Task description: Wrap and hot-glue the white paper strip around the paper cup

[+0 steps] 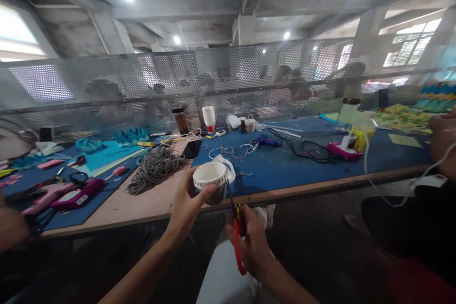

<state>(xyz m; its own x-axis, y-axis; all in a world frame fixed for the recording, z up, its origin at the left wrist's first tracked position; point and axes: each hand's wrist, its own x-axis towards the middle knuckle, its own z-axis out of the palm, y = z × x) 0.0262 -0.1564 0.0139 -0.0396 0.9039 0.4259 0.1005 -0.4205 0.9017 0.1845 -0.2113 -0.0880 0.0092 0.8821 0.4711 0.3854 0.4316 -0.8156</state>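
Note:
My left hand (187, 202) grips a paper cup (209, 174) with a white, uneven rim and a darker lower part. A white strip curls out from the cup's right side like a handle. My right hand (254, 237) holds scissors (239, 247) with red handles, their blades pointing up against the cup's right side by the strip. Whether the blades touch the strip I cannot tell. Behind the cup to the left lies a heap of grey cord (156, 168) on the table's bare wood.
On the blue table mat (270, 171) lie a blue glue gun (267, 140) and its black cable. Stacked paper cups (209, 118) and a dark jar (180, 121) stand by the perforated screen (228, 71). Co-workers' hands show at both sides; a glass jar (347, 116) is at right.

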